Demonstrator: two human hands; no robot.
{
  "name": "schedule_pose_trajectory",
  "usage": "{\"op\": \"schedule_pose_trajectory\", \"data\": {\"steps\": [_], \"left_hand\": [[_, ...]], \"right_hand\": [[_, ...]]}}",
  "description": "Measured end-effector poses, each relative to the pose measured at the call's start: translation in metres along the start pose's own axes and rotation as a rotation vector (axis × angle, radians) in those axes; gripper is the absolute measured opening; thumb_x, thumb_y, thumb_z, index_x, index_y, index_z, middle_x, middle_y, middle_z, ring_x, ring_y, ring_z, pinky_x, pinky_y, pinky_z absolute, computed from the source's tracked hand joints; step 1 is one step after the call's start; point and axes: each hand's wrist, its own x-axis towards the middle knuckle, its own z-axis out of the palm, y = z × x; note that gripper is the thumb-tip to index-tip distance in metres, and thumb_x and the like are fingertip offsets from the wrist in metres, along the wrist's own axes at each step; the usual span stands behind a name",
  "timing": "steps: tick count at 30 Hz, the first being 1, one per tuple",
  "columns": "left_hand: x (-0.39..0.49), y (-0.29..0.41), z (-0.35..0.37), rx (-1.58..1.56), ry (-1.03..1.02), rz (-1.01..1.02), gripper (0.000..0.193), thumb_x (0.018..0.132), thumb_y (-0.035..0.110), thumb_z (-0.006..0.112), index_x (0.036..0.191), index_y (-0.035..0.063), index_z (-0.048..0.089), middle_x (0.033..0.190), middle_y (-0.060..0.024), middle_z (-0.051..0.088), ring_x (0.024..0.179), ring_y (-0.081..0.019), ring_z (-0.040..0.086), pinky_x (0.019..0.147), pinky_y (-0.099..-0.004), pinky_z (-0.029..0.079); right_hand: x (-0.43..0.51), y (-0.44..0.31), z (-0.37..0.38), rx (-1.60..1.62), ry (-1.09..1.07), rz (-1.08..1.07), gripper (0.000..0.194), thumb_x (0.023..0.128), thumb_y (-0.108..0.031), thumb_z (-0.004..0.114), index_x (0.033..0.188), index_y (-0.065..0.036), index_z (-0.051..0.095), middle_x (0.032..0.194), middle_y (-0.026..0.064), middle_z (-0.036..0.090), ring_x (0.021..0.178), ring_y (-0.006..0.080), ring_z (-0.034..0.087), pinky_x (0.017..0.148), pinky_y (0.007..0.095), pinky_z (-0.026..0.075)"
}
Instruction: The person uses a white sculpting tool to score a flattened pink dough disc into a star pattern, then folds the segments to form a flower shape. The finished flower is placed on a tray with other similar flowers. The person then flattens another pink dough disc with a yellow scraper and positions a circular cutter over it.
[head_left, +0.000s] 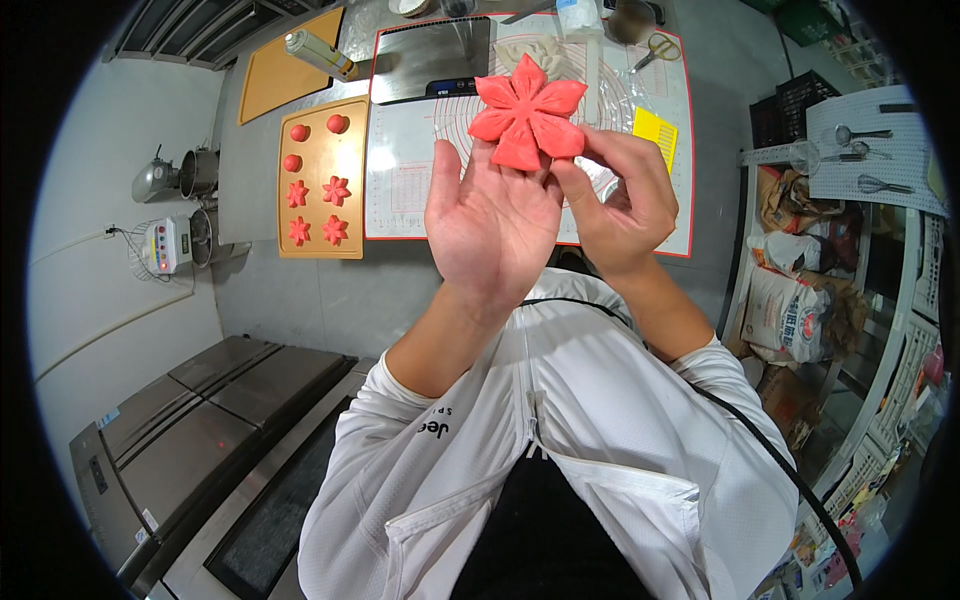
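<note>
A pink-red dough flower (526, 112) with several pointed, creased petals rests on the fingers of my left hand (491, 217), which is turned palm up with its thumb out to the left. My right hand (622, 195) pinches the flower's lower right petal between thumb and fingers. Both hands are raised over a white silicone baking mat (405, 161) with red markings and a red border. On a gold baking tray (315, 251) to the left sit three round dough balls, one of them this ball (337, 124), and several smaller dough flowers (335, 190).
A digital scale (431, 64) stands on the mat's far left part. Beyond the hands lie a yellow scraper (656, 135), scissors (661, 49) and a pale crumpled cloth-like piece (532, 56). A spray can (319, 54) lies by a second gold tray (274, 71). Shelving (892, 300) flanks the right.
</note>
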Motion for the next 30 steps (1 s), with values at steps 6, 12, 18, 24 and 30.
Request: {"op": "schedule_pose_trajectory", "data": {"steps": [6, 12, 18, 24, 30], "left_hand": [[-0.002, -0.006, 0.006, -0.038, 0.042, 0.034, 0.067, 0.107, 0.052, 0.028, 0.151, 0.0018, 0.033, 0.157, -0.0139, 0.036, 0.145, -0.0287, 0.034, 0.122, -0.0426, 0.024], [-0.003, -0.003, 0.013, 0.07, 0.065, 0.098, 0.067, 0.108, 0.049, 0.027, 0.147, -0.004, 0.036, 0.155, -0.0188, 0.039, 0.147, -0.032, 0.031, 0.124, -0.0449, 0.02], [-0.007, 0.007, 0.02, 0.134, 0.078, 0.078, 0.066, 0.109, 0.048, 0.027, 0.144, -0.0072, 0.036, 0.154, -0.0224, 0.039, 0.145, -0.0362, 0.034, 0.122, -0.0479, 0.025], [-0.005, 0.012, 0.021, 0.213, 0.148, 0.098, 0.065, 0.109, 0.047, 0.027, 0.144, -0.007, 0.034, 0.152, -0.0229, 0.039, 0.143, -0.0364, 0.038, 0.12, -0.0485, 0.031], [-0.004, 0.016, 0.017, 0.183, 0.126, 0.092, 0.064, 0.109, 0.045, 0.027, 0.148, -0.0052, 0.03, 0.154, -0.0229, 0.037, 0.144, -0.0357, 0.037, 0.12, -0.0483, 0.031]], "right_hand": [[0.002, -0.001, 0.0, -0.112, -0.023, -0.075, 0.038, 0.076, -0.004, 0.086, 0.112, -0.001, 0.075, 0.094, 0.0092, 0.07, 0.079, 0.0177, 0.066, 0.068, 0.0282, 0.054], [0.014, 0.008, -0.011, 0.084, -0.103, 0.039, 0.03, 0.084, -0.009, 0.081, 0.112, 0.0, 0.075, 0.1, 0.0084, 0.069, 0.083, 0.0101, 0.062, 0.066, 0.021, 0.051], [0.012, 0.011, -0.01, 0.024, -0.149, -0.009, 0.032, 0.085, -0.01, 0.08, 0.114, 0.0, 0.074, 0.103, 0.0098, 0.069, 0.086, 0.0135, 0.064, 0.069, 0.0226, 0.052], [0.002, 0.003, -0.003, 0.038, -0.156, 0.097, 0.035, 0.084, -0.005, 0.08, 0.118, 0.001, 0.072, 0.105, 0.011, 0.07, 0.09, 0.0156, 0.066, 0.073, 0.0252, 0.053], [0.012, 0.006, -0.009, 0.265, -0.237, 0.241, 0.029, 0.084, 0.001, 0.078, 0.113, 0.001, 0.074, 0.105, 0.0117, 0.071, 0.091, 0.0171, 0.068, 0.077, 0.0267, 0.055]]}}
